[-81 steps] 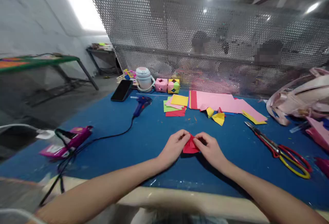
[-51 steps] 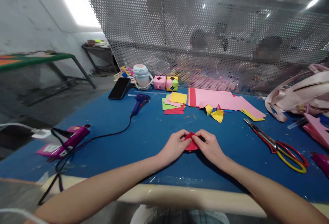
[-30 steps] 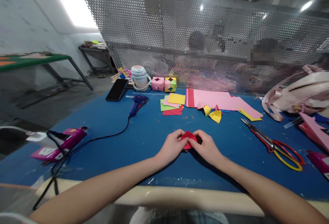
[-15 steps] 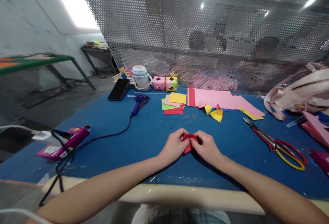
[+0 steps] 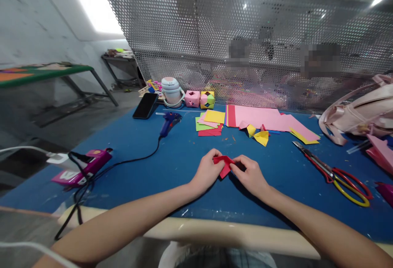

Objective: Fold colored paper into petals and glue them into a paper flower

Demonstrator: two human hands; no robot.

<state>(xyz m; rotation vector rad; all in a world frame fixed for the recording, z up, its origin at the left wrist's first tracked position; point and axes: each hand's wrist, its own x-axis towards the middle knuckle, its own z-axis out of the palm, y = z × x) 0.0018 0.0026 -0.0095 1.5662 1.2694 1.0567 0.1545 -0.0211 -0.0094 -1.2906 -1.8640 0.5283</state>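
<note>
A small folded red paper piece is pinched between both my hands just above the blue table. My left hand grips its left edge with fingers curled. Fingertips of my right hand pinch its right side. A few folded yellow paper pieces lie farther back, in front of stacked colored paper squares and large pink sheets.
Red-and-yellow scissors lie to the right, near a pink bag. A blue glue gun with a black cord, a magenta glue gun, a phone, a small pot and two paper cubes sit left and back. Two people sit behind the perforated metal screen.
My fingers have kept folding the red paper; its shape went from a flat triangle to a narrower folded piece, held slightly to the left. Nothing else on the table has moved.
</note>
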